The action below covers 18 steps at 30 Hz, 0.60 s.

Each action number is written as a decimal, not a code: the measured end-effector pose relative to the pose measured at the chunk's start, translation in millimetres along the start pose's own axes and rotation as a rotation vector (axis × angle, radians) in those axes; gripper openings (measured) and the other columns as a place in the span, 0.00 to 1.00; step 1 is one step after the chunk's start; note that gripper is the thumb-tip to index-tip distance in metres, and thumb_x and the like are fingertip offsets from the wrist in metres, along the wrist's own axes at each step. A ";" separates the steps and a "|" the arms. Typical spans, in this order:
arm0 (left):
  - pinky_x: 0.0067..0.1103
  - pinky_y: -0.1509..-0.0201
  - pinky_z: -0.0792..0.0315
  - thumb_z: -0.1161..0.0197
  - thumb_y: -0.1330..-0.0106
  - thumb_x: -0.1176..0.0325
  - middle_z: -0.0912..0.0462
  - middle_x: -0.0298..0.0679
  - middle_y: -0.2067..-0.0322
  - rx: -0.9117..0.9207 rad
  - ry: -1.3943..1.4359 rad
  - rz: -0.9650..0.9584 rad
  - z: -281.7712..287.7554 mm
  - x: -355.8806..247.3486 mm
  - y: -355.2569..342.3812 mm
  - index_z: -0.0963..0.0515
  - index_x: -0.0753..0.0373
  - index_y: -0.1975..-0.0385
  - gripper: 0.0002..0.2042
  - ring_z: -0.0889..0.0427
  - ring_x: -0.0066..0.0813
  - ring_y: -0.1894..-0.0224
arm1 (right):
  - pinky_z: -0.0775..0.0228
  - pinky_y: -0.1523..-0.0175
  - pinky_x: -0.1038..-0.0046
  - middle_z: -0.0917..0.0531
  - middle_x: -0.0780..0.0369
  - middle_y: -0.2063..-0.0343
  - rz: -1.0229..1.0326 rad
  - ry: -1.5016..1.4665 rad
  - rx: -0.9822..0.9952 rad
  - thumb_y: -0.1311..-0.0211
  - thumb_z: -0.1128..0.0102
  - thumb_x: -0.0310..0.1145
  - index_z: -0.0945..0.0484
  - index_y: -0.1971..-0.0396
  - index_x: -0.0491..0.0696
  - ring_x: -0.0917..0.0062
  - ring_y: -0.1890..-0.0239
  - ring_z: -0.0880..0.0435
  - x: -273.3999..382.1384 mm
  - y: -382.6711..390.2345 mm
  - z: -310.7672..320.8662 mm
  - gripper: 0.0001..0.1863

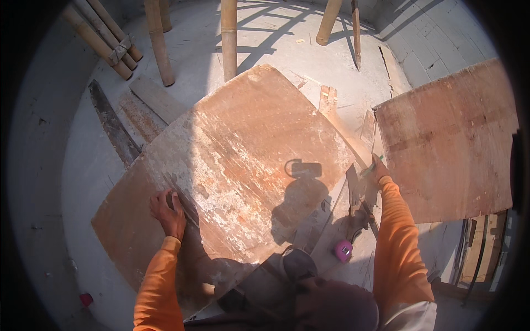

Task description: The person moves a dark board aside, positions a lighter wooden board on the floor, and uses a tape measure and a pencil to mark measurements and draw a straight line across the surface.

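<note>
Resting half-curled left hand (168, 214) on plywood sheet (243, 160) — hold unclear. Gripping green stick (368, 171) in closed right hand (379, 169), beside plywood sheet.

No words, numbers or signs can be read. The one thing resembling a label is a small pale-and-dark patch (346, 250) on the rounded, bright pink case (340, 256) that lies near the lower right edge of the large brown plywood sheet (259, 121), to the left of the person's orange right sleeve (398, 237). The patch sits toward the right side of the case's upward face and stands out against the pink, but any print on it is too small and blurred to make out. The whitish and rust-coloured streaks across the plywood sheet form no legible lettering.
</note>
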<state>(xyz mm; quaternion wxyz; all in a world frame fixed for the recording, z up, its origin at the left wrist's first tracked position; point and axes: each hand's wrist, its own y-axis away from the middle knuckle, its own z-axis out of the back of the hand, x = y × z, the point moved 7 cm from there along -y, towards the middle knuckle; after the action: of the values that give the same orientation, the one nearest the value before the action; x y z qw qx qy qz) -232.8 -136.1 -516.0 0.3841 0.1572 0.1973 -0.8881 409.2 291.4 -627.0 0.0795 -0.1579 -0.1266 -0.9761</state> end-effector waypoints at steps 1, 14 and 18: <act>0.42 0.35 0.43 0.39 0.32 0.64 0.27 0.45 0.52 -0.004 -0.050 0.023 6.6 8.0 4.2 0.21 0.58 0.51 0.12 0.30 0.48 0.44 | 0.29 0.38 0.62 0.21 0.52 0.44 0.038 -0.074 0.009 0.60 0.16 0.43 0.35 0.33 0.50 0.61 0.43 0.20 -12.8 -4.3 -5.1 0.51; 0.33 0.50 0.27 0.41 0.28 0.56 0.17 0.47 0.59 0.196 0.281 0.218 7.5 -32.8 -19.3 0.20 0.65 0.57 0.16 0.18 0.42 0.58 | 0.29 0.46 0.59 0.20 0.48 0.55 0.237 -0.319 -0.196 0.50 0.24 0.40 0.28 0.43 0.43 0.53 0.52 0.20 170.6 140.5 72.1 0.35; 0.27 0.51 0.22 0.51 0.27 0.37 0.18 0.45 0.58 0.716 0.788 0.507 -48.5 -76.7 4.7 0.32 0.72 0.39 0.38 0.17 0.34 0.59 | 0.28 0.47 0.59 0.21 0.48 0.56 0.412 -0.481 -0.069 0.54 0.22 0.43 0.28 0.45 0.44 0.53 0.53 0.20 275.8 202.1 10.7 0.37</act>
<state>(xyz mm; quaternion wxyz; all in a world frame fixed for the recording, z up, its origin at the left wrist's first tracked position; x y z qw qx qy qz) -172.9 -68.5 -526.4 0.4054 0.6374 -0.0307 -0.6545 193.1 69.5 -481.7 0.2379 -0.4091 -0.0738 -0.8778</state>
